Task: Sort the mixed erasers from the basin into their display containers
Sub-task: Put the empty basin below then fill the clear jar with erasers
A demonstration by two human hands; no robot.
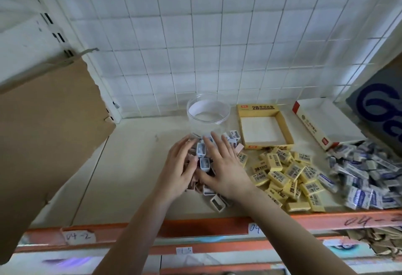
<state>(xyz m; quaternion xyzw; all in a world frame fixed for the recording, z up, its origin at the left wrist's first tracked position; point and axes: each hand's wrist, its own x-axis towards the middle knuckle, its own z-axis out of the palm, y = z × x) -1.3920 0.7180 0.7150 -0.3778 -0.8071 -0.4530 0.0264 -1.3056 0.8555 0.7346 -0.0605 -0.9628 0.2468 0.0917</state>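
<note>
A heap of small white and pink erasers (204,162) lies on the shelf in front of a clear round jar (208,111). My left hand (179,170) and my right hand (224,166) lie on this heap with fingers spread and fairly straight, one on each side. To the right sits a pile of yellow erasers (285,174) below an open yellow display box (264,125). Further right, a pile of blue-and-white wrapped erasers (365,172) spills from a white display box (326,122). The erasers under my palms are hidden.
A large brown cardboard sheet (50,126) leans at the left. A white wire grid (195,35) backs the shelf. The orange shelf edge (195,228) carries paper labels. A dark blue printed box (382,100) stands at the far right.
</note>
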